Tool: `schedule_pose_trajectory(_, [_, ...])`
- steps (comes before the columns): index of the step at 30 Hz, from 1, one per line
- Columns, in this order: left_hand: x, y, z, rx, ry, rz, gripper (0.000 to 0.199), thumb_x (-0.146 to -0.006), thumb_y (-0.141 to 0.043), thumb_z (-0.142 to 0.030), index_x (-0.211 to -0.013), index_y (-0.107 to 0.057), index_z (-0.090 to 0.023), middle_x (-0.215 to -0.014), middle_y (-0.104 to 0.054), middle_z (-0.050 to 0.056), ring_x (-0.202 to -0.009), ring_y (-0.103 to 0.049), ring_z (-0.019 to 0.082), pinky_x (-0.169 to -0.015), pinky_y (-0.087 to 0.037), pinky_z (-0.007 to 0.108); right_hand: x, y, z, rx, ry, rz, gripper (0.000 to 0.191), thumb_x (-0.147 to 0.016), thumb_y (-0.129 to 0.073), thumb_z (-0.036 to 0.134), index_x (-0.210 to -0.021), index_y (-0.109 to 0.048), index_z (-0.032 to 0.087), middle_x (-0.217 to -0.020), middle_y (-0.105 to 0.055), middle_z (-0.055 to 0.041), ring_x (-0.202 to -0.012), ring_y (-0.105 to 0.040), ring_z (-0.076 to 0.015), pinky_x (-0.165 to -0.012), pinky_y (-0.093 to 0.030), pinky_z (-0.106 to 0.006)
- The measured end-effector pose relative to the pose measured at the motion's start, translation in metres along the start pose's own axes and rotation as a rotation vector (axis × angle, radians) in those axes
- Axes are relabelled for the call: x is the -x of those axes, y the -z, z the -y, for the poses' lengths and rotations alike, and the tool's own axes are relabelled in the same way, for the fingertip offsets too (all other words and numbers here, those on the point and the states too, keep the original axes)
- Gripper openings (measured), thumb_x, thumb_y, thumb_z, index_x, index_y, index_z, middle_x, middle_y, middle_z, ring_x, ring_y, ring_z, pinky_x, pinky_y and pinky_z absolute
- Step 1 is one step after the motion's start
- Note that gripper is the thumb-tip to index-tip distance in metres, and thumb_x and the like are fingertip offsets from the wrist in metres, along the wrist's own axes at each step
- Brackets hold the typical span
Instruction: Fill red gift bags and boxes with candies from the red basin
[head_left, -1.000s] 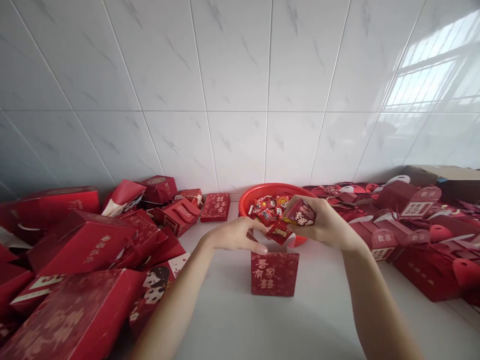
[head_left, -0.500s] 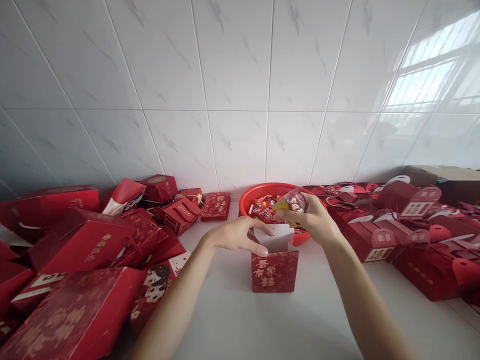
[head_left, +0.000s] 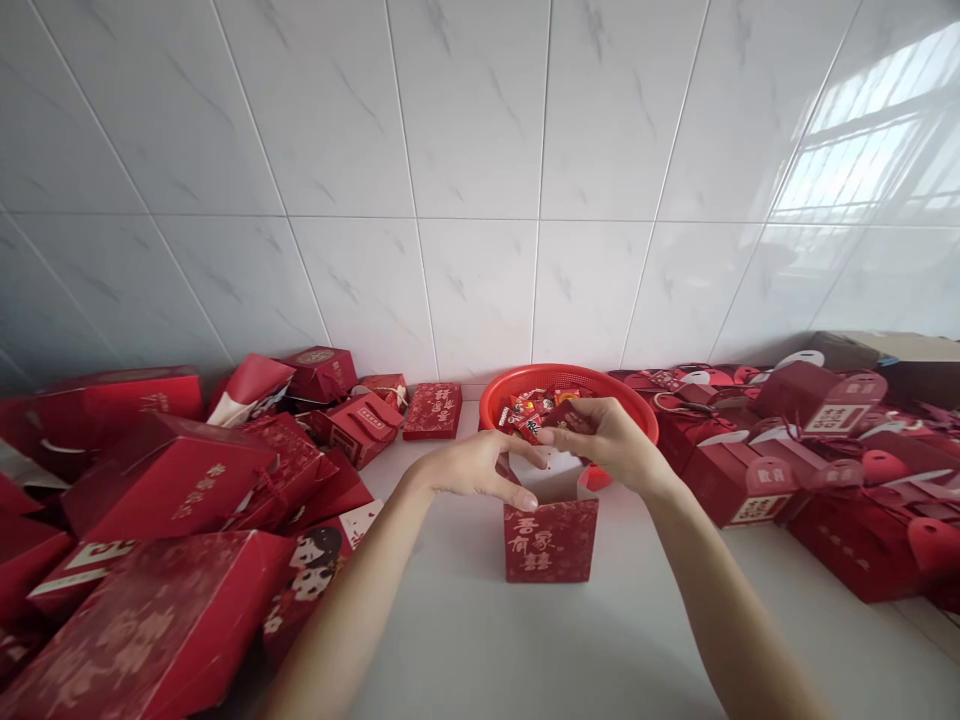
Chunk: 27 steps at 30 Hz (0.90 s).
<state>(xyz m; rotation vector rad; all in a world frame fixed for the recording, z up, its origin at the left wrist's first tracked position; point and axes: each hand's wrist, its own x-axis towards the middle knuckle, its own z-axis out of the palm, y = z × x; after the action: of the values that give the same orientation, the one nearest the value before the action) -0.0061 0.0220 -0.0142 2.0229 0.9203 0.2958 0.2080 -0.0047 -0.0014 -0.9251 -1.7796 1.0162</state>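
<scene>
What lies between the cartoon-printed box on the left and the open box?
The left forearm, then a stretch of white tabletop, in the head view.

Looking forward and down from a single head-worn position, over the white worktop (head_left: 457, 640). Facing the marbled wall tiles (head_left: 472, 150) nearly square-on, and giving them roughly the upper half of the frame. Viewing the left hand (head_left: 476, 470) and the right hand (head_left: 616, 445) from behind and above, at close range, at and just right of centre. Looking down partly into the open gift box (head_left: 551, 543), and taking in the red plastic basket (head_left: 551, 379) just beyond. Covering a wide field, reaching from the jumbled gift boxes (head_left: 169, 475) at the left edge to the handled cartons (head_left: 799, 470) at the right.
</scene>
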Motion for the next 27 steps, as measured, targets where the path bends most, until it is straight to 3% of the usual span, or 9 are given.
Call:
schedule_pose_trajectory(4, [0.000,0.000,-0.001,0.012,0.038,-0.008,0.058,-0.066,-0.085,-0.039,-0.120,-0.070,-0.027,-0.132,-0.066,0.005,-0.095,-0.070,0.021,-0.084,-0.053,0.031,0.001,0.000,0.005,-0.024,0.036,-0.065,0.039,-0.084,-0.064,0.056,-0.076,-0.057,0.019,-0.058,-0.052,0.0026,-0.050,-0.045,-0.0103,-0.045,-0.034,-0.024])
schedule_pose_trajectory(8, [-0.001,0.000,0.001,0.027,0.021,0.003,0.057,-0.066,-0.085,-0.040,-0.120,-0.069,-0.028,-0.134,-0.064,0.005,-0.096,-0.070,0.021,-0.085,-0.053,0.031,0.000,-0.003,0.001,-0.053,0.015,-0.103,0.026,-0.089,-0.057,0.045,-0.080,-0.052,0.021,-0.062,-0.049,0.0043,-0.055,-0.046,-0.0111,-0.049,-0.038,-0.023])
schedule_pose_trajectory(11, [-0.002,0.001,0.003,0.018,0.001,0.001,0.057,-0.066,-0.085,-0.041,-0.119,-0.070,-0.028,-0.131,-0.066,0.004,-0.095,-0.070,0.021,-0.083,-0.053,0.031,-0.001,-0.002,-0.004,-0.012,0.053,0.022,0.021,-0.087,-0.058,0.038,-0.078,-0.052,0.021,-0.066,-0.049,0.0034,-0.059,-0.047,-0.0118,-0.051,-0.040,-0.024])
schedule_pose_trajectory(15, [-0.004,0.001,0.004,-0.016,0.000,0.008,0.059,-0.065,-0.085,-0.043,-0.119,-0.070,-0.025,-0.113,-0.073,0.004,-0.094,-0.070,0.023,-0.078,-0.052,0.029,0.001,0.005,-0.005,0.171,0.099,0.285,0.016,-0.089,-0.061,0.033,-0.081,-0.063,0.019,-0.073,-0.063,-0.0009,-0.065,-0.056,-0.0147,-0.057,-0.045,-0.026])
schedule_pose_trajectory(17, [-0.004,0.001,0.004,-0.015,-0.008,0.017,0.059,-0.065,-0.085,-0.042,-0.120,-0.070,-0.025,-0.114,-0.073,0.004,-0.094,-0.069,0.022,-0.079,-0.051,0.029,0.004,0.008,-0.004,0.282,0.125,0.328,0.015,-0.090,-0.059,0.031,-0.086,-0.068,0.020,-0.079,-0.069,-0.0025,-0.070,-0.059,-0.0160,-0.062,-0.047,-0.028])
schedule_pose_trajectory(21, [-0.002,0.001,0.002,0.013,0.000,0.012,0.056,-0.068,-0.084,-0.039,-0.121,-0.069,-0.027,-0.130,-0.067,0.004,-0.098,-0.070,0.022,-0.083,-0.052,0.029,0.007,0.015,0.001,0.324,0.172,0.218,0.018,-0.093,-0.058,0.033,-0.093,-0.071,0.021,-0.091,-0.073,-0.0051,-0.081,-0.065,-0.0190,-0.071,-0.050,-0.031])
schedule_pose_trajectory(25, [-0.001,0.000,0.003,-0.051,-0.046,-0.044,0.039,-0.080,-0.074,-0.039,-0.117,-0.072,-0.027,-0.130,-0.068,0.004,-0.115,-0.065,0.024,-0.090,-0.051,0.030,0.008,0.024,0.003,0.320,0.186,0.060,0.020,-0.091,-0.061,0.039,-0.093,-0.071,0.021,-0.093,-0.073,-0.0058,-0.083,-0.066,-0.0205,-0.073,-0.053,-0.033])
schedule_pose_trajectory(27, [-0.003,-0.001,0.003,-0.075,-0.042,-0.060,0.043,-0.079,-0.075,-0.042,-0.119,-0.071,-0.026,-0.129,-0.069,0.005,-0.117,-0.064,0.025,-0.091,-0.052,0.031,0.008,0.028,0.001,0.321,0.178,0.014,0.025,-0.091,-0.061,0.043,-0.093,-0.071,0.021,-0.092,-0.073,-0.0061,-0.081,-0.066,-0.0204,-0.072,-0.053,-0.033])
